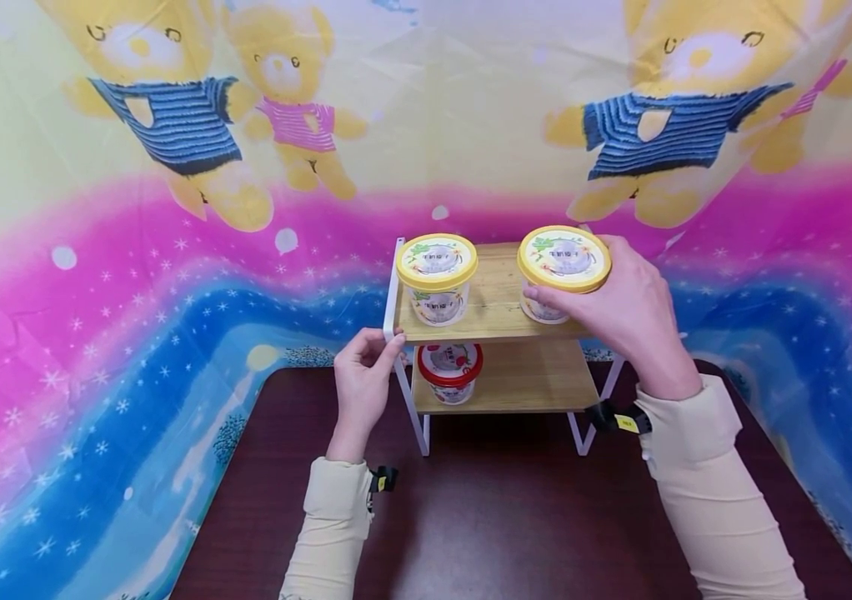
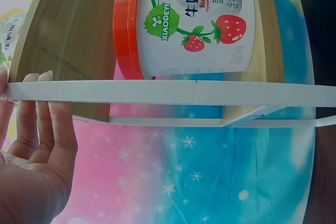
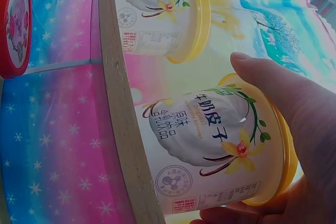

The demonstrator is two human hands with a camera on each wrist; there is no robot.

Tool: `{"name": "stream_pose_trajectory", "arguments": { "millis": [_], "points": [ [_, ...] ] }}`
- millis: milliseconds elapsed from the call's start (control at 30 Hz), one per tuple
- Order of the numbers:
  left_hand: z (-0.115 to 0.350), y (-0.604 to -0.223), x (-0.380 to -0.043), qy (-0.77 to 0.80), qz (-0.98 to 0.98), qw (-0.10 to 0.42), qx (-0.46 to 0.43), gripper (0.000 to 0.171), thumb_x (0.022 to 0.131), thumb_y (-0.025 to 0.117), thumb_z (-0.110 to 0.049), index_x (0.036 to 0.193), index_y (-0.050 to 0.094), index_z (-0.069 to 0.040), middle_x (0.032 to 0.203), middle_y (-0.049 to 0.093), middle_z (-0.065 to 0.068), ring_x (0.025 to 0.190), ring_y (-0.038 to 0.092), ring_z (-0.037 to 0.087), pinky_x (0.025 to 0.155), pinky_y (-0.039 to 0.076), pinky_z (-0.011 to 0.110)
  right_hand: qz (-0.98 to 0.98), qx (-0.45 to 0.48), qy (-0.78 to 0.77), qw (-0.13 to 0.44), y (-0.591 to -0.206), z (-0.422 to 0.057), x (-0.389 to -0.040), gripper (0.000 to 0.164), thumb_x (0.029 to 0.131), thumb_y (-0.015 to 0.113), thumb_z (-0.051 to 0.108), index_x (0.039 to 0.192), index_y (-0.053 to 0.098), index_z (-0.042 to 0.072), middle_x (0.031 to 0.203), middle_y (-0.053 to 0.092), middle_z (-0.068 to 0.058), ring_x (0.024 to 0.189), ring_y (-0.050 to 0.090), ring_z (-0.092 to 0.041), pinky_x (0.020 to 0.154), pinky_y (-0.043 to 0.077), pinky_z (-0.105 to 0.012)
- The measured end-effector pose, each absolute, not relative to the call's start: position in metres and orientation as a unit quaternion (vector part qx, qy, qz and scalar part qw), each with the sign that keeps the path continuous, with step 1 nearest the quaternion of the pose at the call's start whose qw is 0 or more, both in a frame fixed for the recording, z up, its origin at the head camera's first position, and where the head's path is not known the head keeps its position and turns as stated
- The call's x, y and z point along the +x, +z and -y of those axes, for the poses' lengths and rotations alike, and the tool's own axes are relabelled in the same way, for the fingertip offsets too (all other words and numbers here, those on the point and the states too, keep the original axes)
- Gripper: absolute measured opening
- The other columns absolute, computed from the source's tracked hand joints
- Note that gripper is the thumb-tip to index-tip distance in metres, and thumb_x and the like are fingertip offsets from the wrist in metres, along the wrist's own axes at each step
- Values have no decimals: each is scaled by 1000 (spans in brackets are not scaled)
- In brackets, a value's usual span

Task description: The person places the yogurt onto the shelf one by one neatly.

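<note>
A two-tier rack with wooden shelves (image 1: 497, 287) and a white metal frame (image 2: 173, 92) stands on the table. At the right end of its upper shelf, my right hand (image 1: 632, 312) grips a yellow-lidded tub (image 1: 564, 260), whose base is right at the board (image 3: 126, 129). In the right wrist view that tub (image 3: 210, 145) shows a yellow flower and a milk swirl. My left hand (image 1: 364, 379) holds the rack's left frame at the upper shelf's corner, fingers (image 2: 58, 124) behind the white bar. Beside it is another yellow-lidded tub (image 1: 437, 279). The lower shelf bears a red-lidded strawberry tub (image 1: 450, 372).
The dark brown table (image 1: 471, 517) extends in front of the rack. A printed cloth (image 1: 433, 117) with bears and snowflakes hangs behind and along both sides. Black bands with yellow labels (image 1: 624, 422) circle both wrists.
</note>
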State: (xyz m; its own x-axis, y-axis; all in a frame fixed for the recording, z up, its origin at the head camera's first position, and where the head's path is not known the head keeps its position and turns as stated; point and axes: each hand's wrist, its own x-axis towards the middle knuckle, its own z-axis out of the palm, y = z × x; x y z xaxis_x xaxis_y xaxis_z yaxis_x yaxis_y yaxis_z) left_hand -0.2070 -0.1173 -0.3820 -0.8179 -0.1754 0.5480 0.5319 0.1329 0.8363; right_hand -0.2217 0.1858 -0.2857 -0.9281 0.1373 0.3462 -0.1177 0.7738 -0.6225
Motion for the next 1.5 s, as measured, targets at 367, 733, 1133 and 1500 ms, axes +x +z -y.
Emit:
{"name": "stream_pose_trajectory", "arguments": {
  "millis": [367,733,1133,1500],
  "points": [
    [117,-384,-208,-655,693,272,-129,11,95,72,-3,96,69,7,98,74,19,72,65,45,67,60,37,921,1,345,179,-285,-186,-226,121,64,75,83,152,39,9,138,54,-15,124,51,-38,97,45,-63],
    [117,-384,-208,-657,694,266,-130,11,95,72,-3,95,68,7,97,73,19,73,64,49,67,59,34,923,-3,351,156,-286,-187,-228,121,65,74,82,152,37,6,138,52,-19,125,49,-40,98,44,-65],
    [117,-384,-208,-657,687,275,-140,11,95,71,0,95,68,9,98,74,21,70,64,50,66,60,34,923,2,352,159,-287,-187,-229,118,67,74,81,150,39,5,138,53,-20,125,49,-40,99,43,-65],
    [117,-384,-208,-661,688,266,-137,12,95,71,-2,96,67,9,101,73,22,72,64,52,68,60,32,916,7,365,166,-286,-191,-227,117,71,74,78,159,32,14,149,46,-17,133,44,-39,103,40,-65]
  ]
}}
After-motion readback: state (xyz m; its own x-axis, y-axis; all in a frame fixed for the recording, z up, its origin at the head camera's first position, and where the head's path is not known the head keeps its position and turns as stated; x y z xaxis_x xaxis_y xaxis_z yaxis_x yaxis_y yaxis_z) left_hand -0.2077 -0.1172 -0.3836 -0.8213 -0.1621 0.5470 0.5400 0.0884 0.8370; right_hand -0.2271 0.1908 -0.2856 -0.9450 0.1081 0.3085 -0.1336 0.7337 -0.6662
